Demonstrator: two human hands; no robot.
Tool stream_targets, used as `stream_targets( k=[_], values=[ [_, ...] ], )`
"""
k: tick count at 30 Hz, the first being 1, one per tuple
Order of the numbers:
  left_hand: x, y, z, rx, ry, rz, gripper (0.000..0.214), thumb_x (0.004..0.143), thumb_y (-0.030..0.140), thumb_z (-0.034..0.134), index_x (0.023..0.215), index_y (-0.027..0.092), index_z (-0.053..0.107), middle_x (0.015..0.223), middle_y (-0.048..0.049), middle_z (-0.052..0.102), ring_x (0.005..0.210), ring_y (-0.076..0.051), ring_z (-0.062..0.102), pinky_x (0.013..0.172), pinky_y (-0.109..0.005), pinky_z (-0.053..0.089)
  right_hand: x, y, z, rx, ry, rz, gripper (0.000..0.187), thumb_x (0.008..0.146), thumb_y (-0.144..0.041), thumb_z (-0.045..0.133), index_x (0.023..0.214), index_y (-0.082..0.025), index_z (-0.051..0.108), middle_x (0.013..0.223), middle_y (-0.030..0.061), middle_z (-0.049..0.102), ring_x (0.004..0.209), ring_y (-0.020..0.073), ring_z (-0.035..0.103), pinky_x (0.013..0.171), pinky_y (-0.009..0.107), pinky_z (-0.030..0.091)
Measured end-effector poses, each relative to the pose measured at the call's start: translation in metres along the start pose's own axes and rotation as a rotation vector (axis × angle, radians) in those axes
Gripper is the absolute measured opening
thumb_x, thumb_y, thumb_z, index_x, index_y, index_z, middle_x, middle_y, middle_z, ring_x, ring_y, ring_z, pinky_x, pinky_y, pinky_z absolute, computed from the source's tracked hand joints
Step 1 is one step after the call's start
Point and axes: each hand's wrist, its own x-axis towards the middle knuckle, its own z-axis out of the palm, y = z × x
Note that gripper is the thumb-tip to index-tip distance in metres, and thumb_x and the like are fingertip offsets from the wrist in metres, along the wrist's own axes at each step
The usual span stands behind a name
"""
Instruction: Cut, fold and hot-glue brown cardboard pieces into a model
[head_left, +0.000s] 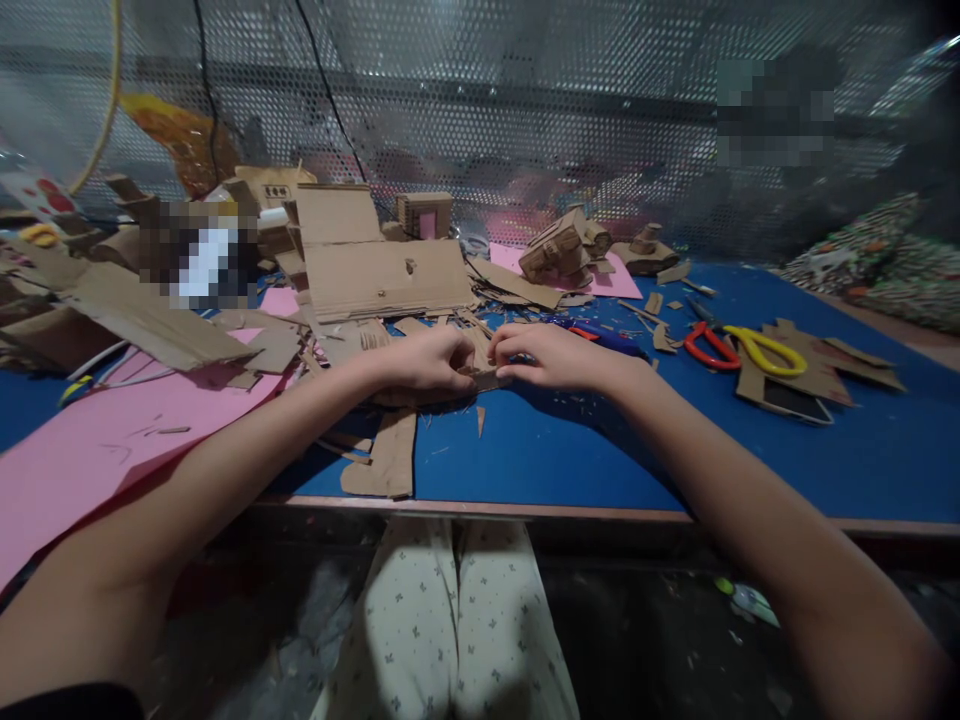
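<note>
Both hands pinch at a small piece of cardboard (pixel 487 380) low over the blue table (pixel 540 450), the left hand (pixel 442 362) with its fingers curled in at one end and the right hand (pixel 536 355) with its fingertips bent onto the other; how firmly they press, one cannot tell; the piece sits between the two hands, near the middle of the table, with a flat cardboard scrap (pixel 394 455) close by at the near edge. Just beyond the right hand lies a blue tool (pixel 615 340); farther right, a red handle (pixel 711 362) and a yellow handle (pixel 784 370) rest near each other, the yellow one over layered cardboard (pixel 825 370); at left, pink paper (pixel 142 430) spreads under the left forearm; behind the hands leans a broad cardboard panel (pixel 386 275); at the back rises a perforated metal screen (pixel 510 110), with a dark cable (pixel 330 95) hanging before it.
</note>
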Motion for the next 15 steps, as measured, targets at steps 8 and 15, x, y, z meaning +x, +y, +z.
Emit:
stream_targets(
  k=[8, 15],
  values=[
    [-0.001, 0.003, -0.001, -0.034, -0.010, -0.002, 0.021, 0.070, 0.027, 0.061, 0.059, 0.019, 0.045, 0.053, 0.0033, 0.041, 0.054, -0.011, 0.037, 0.055, -0.028, 0.024, 0.000, 0.002, 0.002, -0.014, 0.001, 0.000, 0.018, 0.091, -0.031, 0.054, 0.087, -0.018, 0.064, 0.108, 0.0090, 0.062, 0.093, 0.0211, 0.059, 0.079, 0.031, 0.041],
    [-0.002, -0.010, -0.005, -0.016, -0.055, 0.005, 0.025, 0.071, 0.037, 0.066, 0.066, 0.018, 0.051, 0.058, 0.0029, 0.047, 0.056, -0.011, 0.041, 0.056, -0.027, 0.027, 0.001, 0.001, 0.001, -0.009, 0.000, 0.015, 0.019, 0.091, -0.033, 0.054, 0.087, -0.018, 0.066, 0.106, 0.0080, 0.063, 0.091, 0.0202, 0.058, 0.079, 0.031, 0.040]
  ],
)
